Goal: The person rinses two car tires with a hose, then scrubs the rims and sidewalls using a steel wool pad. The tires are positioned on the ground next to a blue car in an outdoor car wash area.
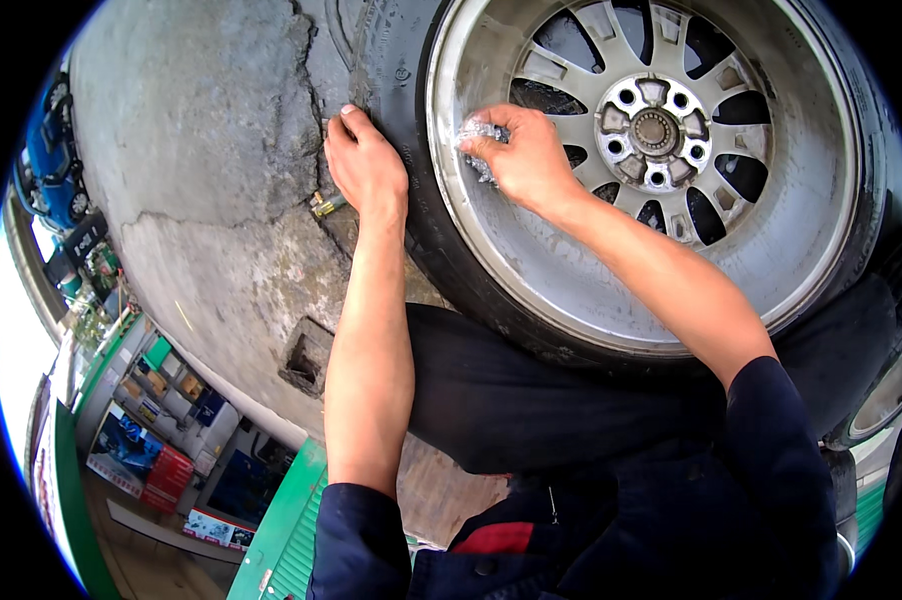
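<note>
A silver alloy wheel (739, 240) with several spokes sits inside a black tyre (441, 235), its hollow inner side facing up at me. My right hand (526, 158) reaches into it, fingers pinched on a shiny, crumpled metal scouring pad (484, 178) that is against the inner wall by the left rim. On the tyre's left outer edge lies my left hand (367, 165), its fingers bent down over the rubber and their tips partly hidden. Grey, dirty streaks mark the rim's inside, and the hub centre (655, 131) is stained brown.
Cracked concrete (201, 110) spreads to the left, with a small brass-coloured fitting (325, 206) and a square hole (307, 358) in it. Below me is a green slatted surface (289, 520). Shelves with boxes (161, 400) and a blue vehicle (51, 150) stand farther left.
</note>
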### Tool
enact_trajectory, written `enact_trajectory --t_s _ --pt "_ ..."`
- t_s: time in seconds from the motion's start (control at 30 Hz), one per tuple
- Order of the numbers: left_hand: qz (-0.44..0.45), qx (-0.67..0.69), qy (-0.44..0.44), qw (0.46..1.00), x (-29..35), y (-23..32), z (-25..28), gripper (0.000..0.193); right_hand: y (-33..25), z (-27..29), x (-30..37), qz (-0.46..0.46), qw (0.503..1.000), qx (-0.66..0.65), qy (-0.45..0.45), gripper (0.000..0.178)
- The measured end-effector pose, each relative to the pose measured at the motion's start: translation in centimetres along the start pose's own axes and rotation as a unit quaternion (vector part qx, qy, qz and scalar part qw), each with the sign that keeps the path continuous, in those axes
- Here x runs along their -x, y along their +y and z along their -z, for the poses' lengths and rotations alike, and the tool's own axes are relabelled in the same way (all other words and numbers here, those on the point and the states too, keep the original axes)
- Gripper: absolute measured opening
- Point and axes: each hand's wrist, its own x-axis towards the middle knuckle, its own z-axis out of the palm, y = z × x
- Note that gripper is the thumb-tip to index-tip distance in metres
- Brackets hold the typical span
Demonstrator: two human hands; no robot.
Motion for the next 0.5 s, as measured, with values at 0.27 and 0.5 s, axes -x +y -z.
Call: enact_trajectory --t_s 0.27,0.5 --pt "-0.009 0.018 0.011 1.000 0.3 -0.2 -0.2 0.052 -0.1 0.0 1.8 -0.047 0.998 0.000 -0.036 0.024" --pt "0.000 0.008 0.011 1.000 0.2 -0.3 -0.1 0.054 0.7 -0.9 5.8 -0.008 0.998 -0.061 0.016 0.037"
